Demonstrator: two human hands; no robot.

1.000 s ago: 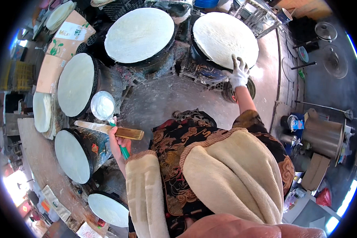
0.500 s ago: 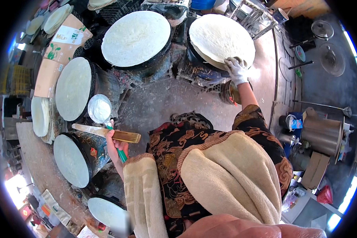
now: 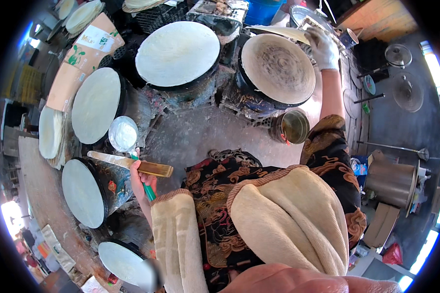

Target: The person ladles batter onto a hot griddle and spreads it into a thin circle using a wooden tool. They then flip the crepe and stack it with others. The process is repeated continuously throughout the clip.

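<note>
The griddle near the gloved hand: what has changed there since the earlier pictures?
The gloved right hand moved forward and right, lifting the pale sheet off the griddle, whose brownish top is now bare; the sheet is at its far side. The left hand still holds the ladle and wooden blade.

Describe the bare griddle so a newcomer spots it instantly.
From the grey floor, go right to the bucket. The griddle is just beyond, left of the gloved right hand. Its brown face shows; the neighbouring griddle leftward is covered in white.

Thin pale flatbread (image 3: pixel 280 32) held at far rim of griddle (image 3: pixel 278 68); white-coated ladle (image 3: pixel 123 134) crossing wooden spatula (image 3: pixel 155 169).
</note>
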